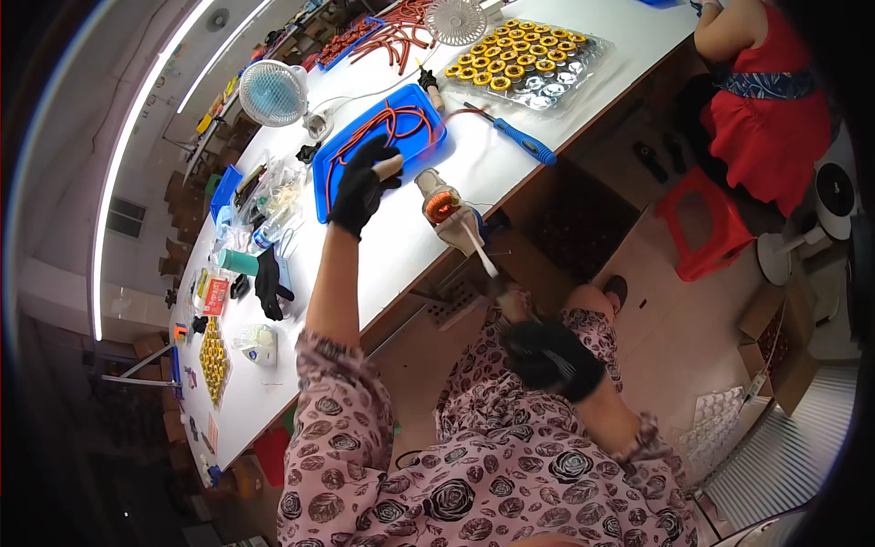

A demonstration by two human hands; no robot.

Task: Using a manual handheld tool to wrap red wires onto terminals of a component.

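A white bench [387, 260] slants across the frame. At centre, an orange coil [442, 208] sits in a clamp [457, 236], up-left of your right hand [551, 357], whose blurred grip seems closed on a slanting white rod [481, 251]. Your nearer left hand [361, 191] hovers over a blue tray [431, 135], half-curled, hold unclear; the red card [215, 296] at left is illegible.

The only view is a wide fisheye worn on the head, looking steeply down over the patterned clothes [474, 456] to the nearby left hand [363, 187] and right hand [551, 356], and across the slanting table [392, 260] to a ceiling light [123, 182].
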